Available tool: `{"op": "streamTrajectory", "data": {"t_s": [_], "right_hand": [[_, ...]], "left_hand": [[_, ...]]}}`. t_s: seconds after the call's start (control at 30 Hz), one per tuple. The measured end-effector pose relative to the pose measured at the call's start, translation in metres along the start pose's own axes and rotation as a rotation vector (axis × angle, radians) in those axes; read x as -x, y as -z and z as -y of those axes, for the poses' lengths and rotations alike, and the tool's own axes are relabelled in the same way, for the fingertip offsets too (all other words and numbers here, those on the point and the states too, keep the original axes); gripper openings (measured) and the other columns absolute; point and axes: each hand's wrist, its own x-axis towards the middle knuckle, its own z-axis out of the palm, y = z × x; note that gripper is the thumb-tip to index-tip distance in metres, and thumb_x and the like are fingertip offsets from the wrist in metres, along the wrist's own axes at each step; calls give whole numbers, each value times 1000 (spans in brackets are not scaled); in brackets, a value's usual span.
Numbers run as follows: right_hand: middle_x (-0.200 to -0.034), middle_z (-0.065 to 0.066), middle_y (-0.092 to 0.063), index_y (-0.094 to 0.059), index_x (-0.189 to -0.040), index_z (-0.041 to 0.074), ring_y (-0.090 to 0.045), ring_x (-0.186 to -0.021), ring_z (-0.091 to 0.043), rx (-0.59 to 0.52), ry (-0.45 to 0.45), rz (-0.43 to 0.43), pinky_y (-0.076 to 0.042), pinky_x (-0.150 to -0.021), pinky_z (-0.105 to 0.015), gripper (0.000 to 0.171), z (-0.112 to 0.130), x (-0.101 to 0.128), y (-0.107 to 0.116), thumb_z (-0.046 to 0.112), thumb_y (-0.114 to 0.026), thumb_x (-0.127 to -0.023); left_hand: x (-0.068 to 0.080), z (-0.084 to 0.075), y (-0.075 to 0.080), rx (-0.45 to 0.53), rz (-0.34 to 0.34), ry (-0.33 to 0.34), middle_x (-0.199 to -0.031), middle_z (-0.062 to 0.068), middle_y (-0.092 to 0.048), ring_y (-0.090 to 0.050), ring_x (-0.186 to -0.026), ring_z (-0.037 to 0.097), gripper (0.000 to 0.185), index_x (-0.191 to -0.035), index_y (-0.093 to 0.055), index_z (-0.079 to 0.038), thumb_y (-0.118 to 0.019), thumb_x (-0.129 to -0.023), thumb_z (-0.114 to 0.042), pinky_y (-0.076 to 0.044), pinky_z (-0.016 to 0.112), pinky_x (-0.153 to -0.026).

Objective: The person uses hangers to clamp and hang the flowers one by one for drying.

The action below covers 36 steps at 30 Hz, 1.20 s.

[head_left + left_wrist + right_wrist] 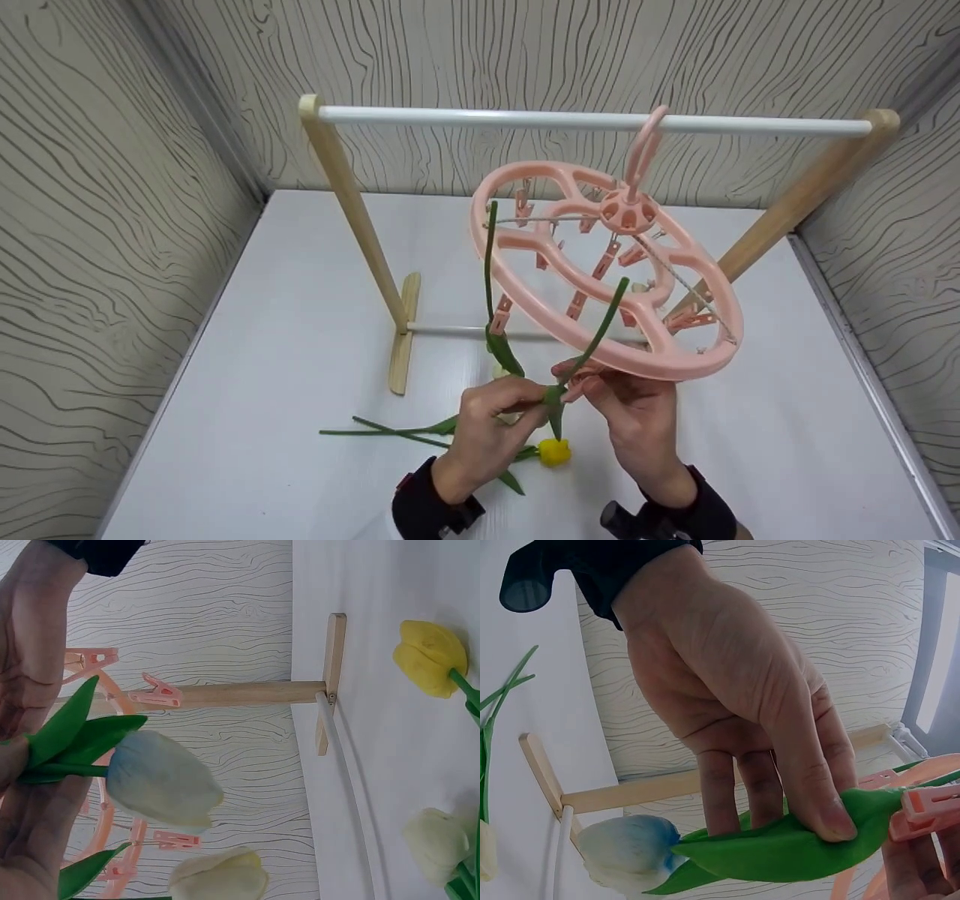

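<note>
My left hand (491, 427) pinches a white-and-blue tulip (161, 780) by its green leaves, bloom downward, the stem slanting up over the ring. In the right wrist view, the left thumb presses a leaf (780, 847). My right hand (637, 420) grips a pink clip (934, 806) beside the leaf base; I cannot tell whether the clip bites the stem. The clip belongs to a round pink drying hanger (536, 300), tilted down toward the hands. Another tulip, with a white bloom (217, 875), hangs upside down at the hanger's left side, by a clip (500, 316).
The hanger's hook (645, 146) loops over the white rail (465, 117) of a wooden stand (349, 202). On the white table (262, 360) lie a yellow tulip (555, 452) and a white tulip (437, 846), their stems crossing. Wood-patterned walls (450, 45) enclose the table.
</note>
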Motion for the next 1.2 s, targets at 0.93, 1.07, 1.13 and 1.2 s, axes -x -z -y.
{"op": "streamTrajectory", "data": {"t_s": [0.93, 1.07, 1.13, 1.2], "right_hand": [[-120, -12, -76, -58, -134, -13, -76, -109, -20, 91, -68, 8, -64, -96, -26, 41, -5, 6, -2, -22, -60, -94], [-125, -6, -74, -59, -137, -6, -74, -111, -14, 137, -101, -18, -63, -100, -26, 42, -8, 11, -2, -15, -63, -97], [-128, -4, -73, -59, -137, -5, -73, -113, -13, 141, -109, -20, -62, -101, -25, 41, -11, 15, -1, -12, -64, -97], [-130, -5, -71, -58, -137, -8, -72, -114, -14, 139, -97, -12, -62, -101, -25, 40, -15, 18, 0, -12, -64, -97]], "left_hand": [[2, 7, 2, -6, -17, 7, -92, 13, -79, -80, -84, 21, 6, -101, -77, -3, -74, -96, -1, -66, 21, -75], [2, 9, 5, -13, -31, 3, -92, 14, -79, -80, -84, 21, 8, -101, -77, -2, -75, -94, 2, -66, 21, -75], [2, 10, 7, -18, -36, 7, -92, 14, -79, -80, -84, 20, 9, -100, -76, -2, -75, -93, 3, -66, 22, -74], [3, 11, 9, -17, -37, 9, -92, 14, -78, -80, -83, 20, 10, -100, -76, -2, -76, -93, 4, -66, 22, -74]]}}
